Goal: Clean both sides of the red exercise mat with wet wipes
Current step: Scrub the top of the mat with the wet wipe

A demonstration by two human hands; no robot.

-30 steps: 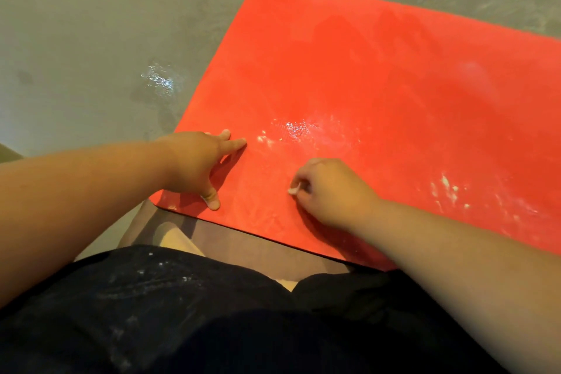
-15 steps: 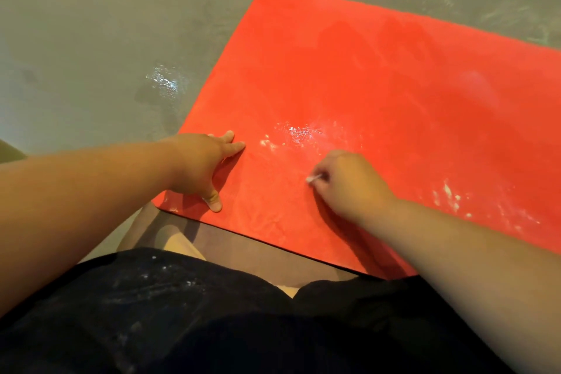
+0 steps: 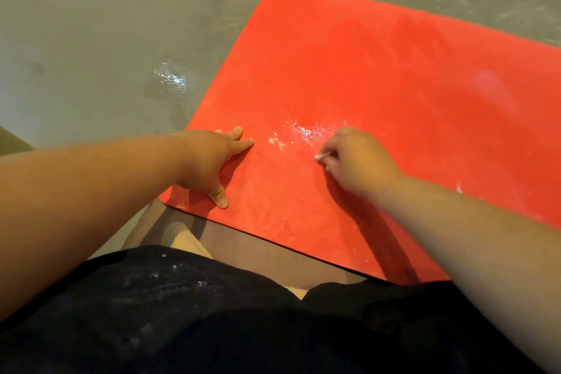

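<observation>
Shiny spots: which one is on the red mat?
The right sparkly patch lies on the red mat; the other shiny spot is on the grey floor.

Both bare forearms (image 3: 91,191) reach forward from the near side. The left hand (image 3: 209,161) lies flat, palm down, fingers straight, thumb spread toward the near side. The right hand (image 3: 358,161) is curled and pinches a small white wad (image 3: 321,156).

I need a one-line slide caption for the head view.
Left hand presses the red mat; right hand pinches a small wipe beside white residue.
</observation>
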